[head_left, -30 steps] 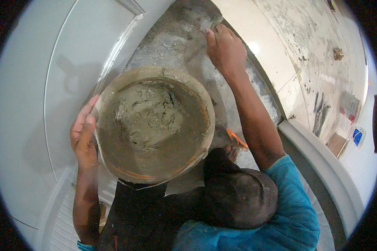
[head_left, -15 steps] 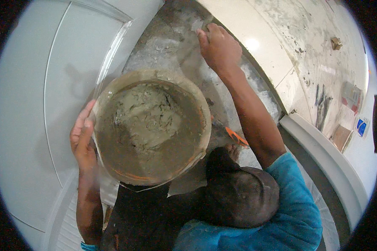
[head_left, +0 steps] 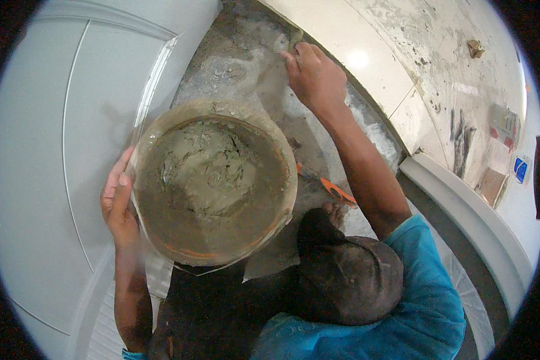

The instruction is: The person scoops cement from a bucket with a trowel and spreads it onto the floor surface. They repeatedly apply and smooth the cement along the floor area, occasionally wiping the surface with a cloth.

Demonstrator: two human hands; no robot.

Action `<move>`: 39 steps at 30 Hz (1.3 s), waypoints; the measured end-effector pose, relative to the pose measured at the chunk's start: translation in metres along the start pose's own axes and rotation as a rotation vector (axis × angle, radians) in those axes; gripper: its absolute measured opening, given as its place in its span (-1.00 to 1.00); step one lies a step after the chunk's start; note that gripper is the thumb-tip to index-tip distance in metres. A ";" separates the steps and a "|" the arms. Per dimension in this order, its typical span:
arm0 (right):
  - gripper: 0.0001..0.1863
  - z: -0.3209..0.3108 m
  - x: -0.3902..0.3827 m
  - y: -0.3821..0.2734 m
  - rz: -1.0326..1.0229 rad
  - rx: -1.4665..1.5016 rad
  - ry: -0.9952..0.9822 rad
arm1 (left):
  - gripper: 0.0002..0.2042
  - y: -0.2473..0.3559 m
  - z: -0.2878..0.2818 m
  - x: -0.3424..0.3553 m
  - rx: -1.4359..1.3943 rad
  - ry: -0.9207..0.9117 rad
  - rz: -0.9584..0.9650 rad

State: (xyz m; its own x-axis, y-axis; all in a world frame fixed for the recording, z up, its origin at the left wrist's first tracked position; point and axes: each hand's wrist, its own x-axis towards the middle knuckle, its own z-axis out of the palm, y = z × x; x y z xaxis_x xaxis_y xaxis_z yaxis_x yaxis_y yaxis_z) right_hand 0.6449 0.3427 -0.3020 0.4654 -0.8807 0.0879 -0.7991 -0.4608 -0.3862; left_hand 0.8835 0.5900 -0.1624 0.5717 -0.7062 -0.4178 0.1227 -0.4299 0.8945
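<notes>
Left hand (head_left: 119,195) against left side of bucket (head_left: 246,109), fingers parted, not clenched. Bucket, mortar (head_left: 213,165) inside, just beside door (head_left: 36,150). Right hand (head_left: 318,78) curled near tile (head_left: 366,66) edge; hold unclear. Probably edge work; next move calls for steady bucket.

Glare on tile (head_left: 357,55); bowed edges; black corners

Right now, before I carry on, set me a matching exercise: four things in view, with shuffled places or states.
1. left hand
2. right hand
3. bucket
4. orange item

A. contains grey mix
B. between the bucket and the right forearm
C. beside the pale tile's edge
D. against the bucket's left side

Pairs: 1-D, 2-C, 3-A, 4-B
</notes>
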 end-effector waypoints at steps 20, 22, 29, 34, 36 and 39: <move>-0.68 -0.026 -0.042 0.033 0.013 -0.078 -0.081 | -0.48 -0.002 0.003 -0.002 -0.105 -0.012 -0.004; -0.69 -0.029 -0.040 0.037 0.046 -0.109 -0.134 | -0.48 -0.002 0.003 -0.002 -0.049 0.008 0.007; -0.60 -0.065 -0.050 0.053 0.186 -0.150 -0.266 | -0.40 -0.004 0.001 -0.003 0.119 -0.025 0.042; -0.60 -0.061 -0.070 0.048 0.116 -0.078 -0.064 | -0.46 -0.006 0.000 -0.004 0.038 0.028 0.035; -0.61 -0.044 -0.067 0.045 0.065 -0.069 -0.097 | -0.46 -0.005 0.000 -0.004 0.083 0.028 0.048; -0.72 -0.022 -0.057 0.043 0.016 -0.062 -0.062 | -0.46 -0.003 0.002 -0.005 0.088 0.034 0.045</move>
State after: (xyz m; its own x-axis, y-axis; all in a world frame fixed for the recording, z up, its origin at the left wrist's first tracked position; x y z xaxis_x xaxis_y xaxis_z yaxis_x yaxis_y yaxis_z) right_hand 0.5754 0.3708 -0.3040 0.4735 -0.8805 0.0247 -0.8278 -0.4544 -0.3291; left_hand 0.8788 0.5933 -0.1630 0.6021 -0.7070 -0.3710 0.0258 -0.4472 0.8941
